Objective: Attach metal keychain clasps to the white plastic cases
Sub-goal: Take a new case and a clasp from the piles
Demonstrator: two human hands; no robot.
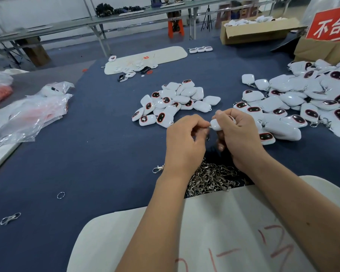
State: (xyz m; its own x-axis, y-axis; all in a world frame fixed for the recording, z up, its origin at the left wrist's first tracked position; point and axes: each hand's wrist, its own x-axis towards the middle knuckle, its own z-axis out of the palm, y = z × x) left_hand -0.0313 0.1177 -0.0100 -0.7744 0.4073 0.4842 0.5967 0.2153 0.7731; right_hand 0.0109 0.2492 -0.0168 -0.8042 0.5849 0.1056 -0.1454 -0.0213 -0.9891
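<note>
My right hand (238, 134) grips a white plastic case (216, 124) above the blue table. My left hand (186, 142) pinches a small metal clasp against the case's left end; the clasp is mostly hidden by my fingers. A heap of loose metal clasps (210, 177) lies just below my wrists. A pile of white cases with dark oval windows (173, 103) sits beyond my hands. A bigger pile of cases with clasps on them (306, 107) spreads to the right.
A single clasp (158, 168), a split ring (60, 195) and another clasp (9, 218) lie loose on the blue cloth at left. Plastic bags (33, 112) lie far left. A white board (214, 232) lies under my forearms. Cardboard boxes (251, 31) stand at the back right.
</note>
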